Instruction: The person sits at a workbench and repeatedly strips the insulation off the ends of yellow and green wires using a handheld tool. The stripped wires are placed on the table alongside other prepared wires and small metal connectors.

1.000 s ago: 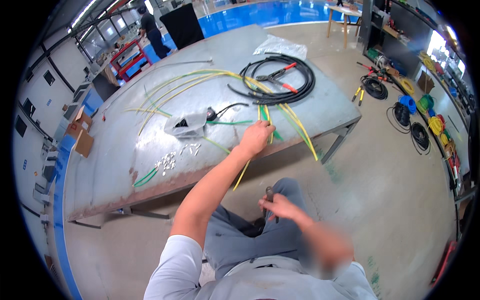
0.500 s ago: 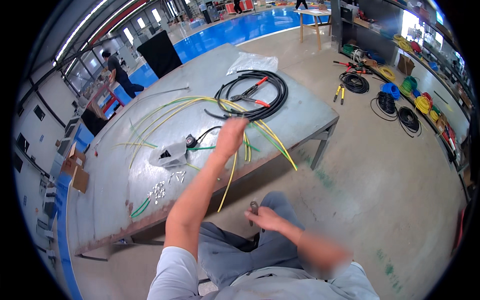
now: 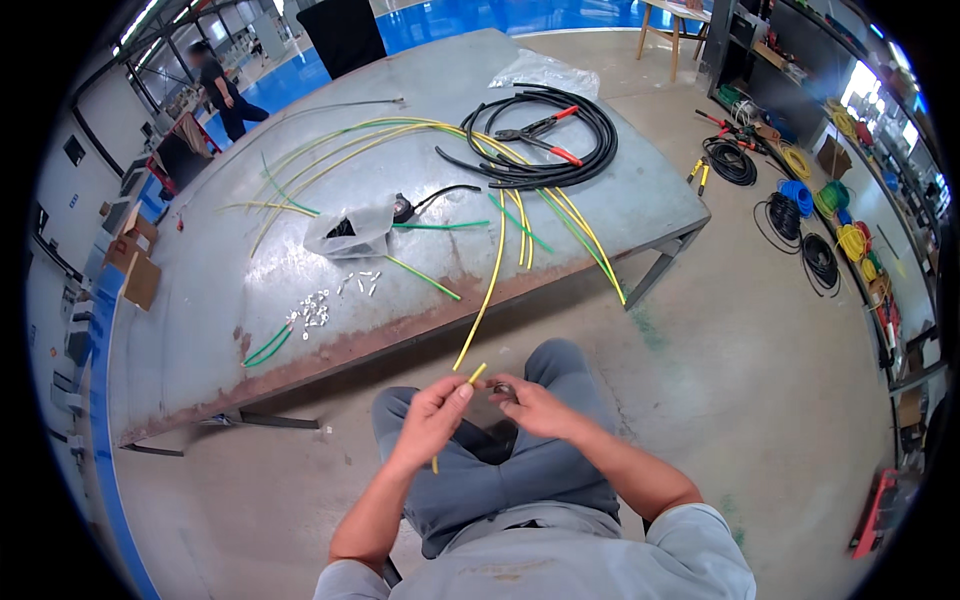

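Note:
My left hand (image 3: pixel 432 420) pinches a short yellow wire (image 3: pixel 479 373) above my lap. One end sticks up past the thumb and the other hangs below the palm. Close beside it, my right hand (image 3: pixel 535 410) is closed round a small dark metal hand tool (image 3: pixel 504 390), mostly hidden by the fingers. The tool is near the wire's upper end; whether they touch I cannot tell. On the metal table (image 3: pixel 390 290) ahead, a long yellow wire (image 3: pixel 490 290) droops over the near edge, next to short green wires (image 3: pixel 440 226).
A black cable coil (image 3: pixel 610 150) carries red-handled cutters (image 3: pixel 540 131). A clear plastic bag (image 3: pixel 350 235), small metal terminals (image 3: pixel 312 310) and a green wire loop (image 3: pixel 268 348) lie at the left. Shelving (image 3: pixel 880 240) and cable coils (image 3: pixel 820 265) stand right; a person (image 3: pixel 225 90) is far left.
My left hand has come back from the wires on the table to my lap, with a yellow wire in it. My right hand has lifted the tool towards it. The view has shifted.

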A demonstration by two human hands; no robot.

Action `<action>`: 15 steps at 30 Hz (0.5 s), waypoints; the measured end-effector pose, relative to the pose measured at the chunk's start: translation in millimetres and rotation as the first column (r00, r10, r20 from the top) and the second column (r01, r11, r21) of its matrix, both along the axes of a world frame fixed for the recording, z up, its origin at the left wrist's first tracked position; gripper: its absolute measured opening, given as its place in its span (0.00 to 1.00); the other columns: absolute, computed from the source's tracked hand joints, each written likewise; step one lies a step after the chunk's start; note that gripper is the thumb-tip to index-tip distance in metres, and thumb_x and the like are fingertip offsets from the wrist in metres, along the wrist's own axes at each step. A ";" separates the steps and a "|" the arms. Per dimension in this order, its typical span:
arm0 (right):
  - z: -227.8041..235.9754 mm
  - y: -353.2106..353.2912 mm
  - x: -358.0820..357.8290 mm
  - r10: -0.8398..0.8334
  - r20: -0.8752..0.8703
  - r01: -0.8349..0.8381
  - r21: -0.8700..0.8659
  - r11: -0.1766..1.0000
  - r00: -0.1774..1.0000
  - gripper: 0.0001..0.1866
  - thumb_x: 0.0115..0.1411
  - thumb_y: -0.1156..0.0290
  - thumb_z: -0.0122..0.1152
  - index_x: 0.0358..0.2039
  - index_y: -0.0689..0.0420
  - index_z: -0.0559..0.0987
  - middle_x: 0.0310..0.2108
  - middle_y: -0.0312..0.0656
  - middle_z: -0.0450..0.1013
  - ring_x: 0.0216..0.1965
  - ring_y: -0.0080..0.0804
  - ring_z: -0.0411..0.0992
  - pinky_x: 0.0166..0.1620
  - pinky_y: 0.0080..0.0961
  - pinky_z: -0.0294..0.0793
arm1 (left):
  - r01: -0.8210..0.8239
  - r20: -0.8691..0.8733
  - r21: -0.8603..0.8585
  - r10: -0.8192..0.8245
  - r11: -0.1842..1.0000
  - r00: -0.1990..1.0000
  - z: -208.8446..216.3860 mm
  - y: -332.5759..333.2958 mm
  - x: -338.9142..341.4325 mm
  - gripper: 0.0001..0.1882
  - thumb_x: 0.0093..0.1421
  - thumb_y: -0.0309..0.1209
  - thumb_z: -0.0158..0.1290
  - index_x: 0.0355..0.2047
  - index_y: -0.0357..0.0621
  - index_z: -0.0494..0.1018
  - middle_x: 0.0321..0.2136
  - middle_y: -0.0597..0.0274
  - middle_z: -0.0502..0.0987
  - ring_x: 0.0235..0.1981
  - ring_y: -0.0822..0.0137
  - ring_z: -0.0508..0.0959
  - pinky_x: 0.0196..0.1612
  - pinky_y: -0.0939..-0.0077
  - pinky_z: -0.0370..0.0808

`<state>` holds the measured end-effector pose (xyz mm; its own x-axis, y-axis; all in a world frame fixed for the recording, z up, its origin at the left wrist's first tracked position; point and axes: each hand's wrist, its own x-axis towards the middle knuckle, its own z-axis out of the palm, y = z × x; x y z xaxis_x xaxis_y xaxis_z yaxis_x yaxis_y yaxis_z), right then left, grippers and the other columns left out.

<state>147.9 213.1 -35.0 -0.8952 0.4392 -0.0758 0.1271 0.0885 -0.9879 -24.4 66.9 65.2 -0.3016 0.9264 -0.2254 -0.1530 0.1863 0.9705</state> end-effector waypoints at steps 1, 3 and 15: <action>2.5 -4.6 -2.8 0.018 0.050 -0.019 0.029 0.999 0.999 0.29 0.66 0.78 0.54 0.69 0.61 0.70 0.58 0.59 0.79 0.61 0.51 0.79 0.64 0.43 0.76 | -0.012 0.008 0.013 0.012 1.000 1.000 -17.6 -6.5 6.0 0.16 0.79 0.40 0.55 0.55 0.41 0.81 0.24 0.79 0.67 0.21 0.86 0.61 0.23 0.85 0.56; 3.0 -12.3 -7.2 0.055 0.132 -0.069 0.104 0.992 0.990 0.31 0.66 0.78 0.55 0.70 0.61 0.69 0.62 0.57 0.76 0.64 0.53 0.76 0.66 0.43 0.75 | -0.046 -0.047 0.057 0.049 0.997 0.998 -35.7 -11.1 14.7 0.15 0.78 0.38 0.56 0.53 0.40 0.81 0.24 0.78 0.69 0.21 0.85 0.63 0.24 0.84 0.58; 22.7 -29.6 -14.3 0.025 0.137 -0.039 0.102 0.994 0.990 0.47 0.60 0.87 0.50 0.80 0.55 0.55 0.76 0.60 0.59 0.72 0.57 0.66 0.73 0.45 0.67 | -0.136 -0.493 0.192 0.215 0.972 0.843 -45.2 -29.0 23.7 0.10 0.71 0.25 0.61 0.50 0.35 0.83 0.33 0.55 0.84 0.31 0.65 0.80 0.37 0.72 0.77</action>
<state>133.6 183.5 -12.3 -0.8937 0.4220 -0.1525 0.2541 0.1959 -0.9471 -0.6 38.0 20.0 -0.4973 0.8570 0.1353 0.3508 0.0559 0.9348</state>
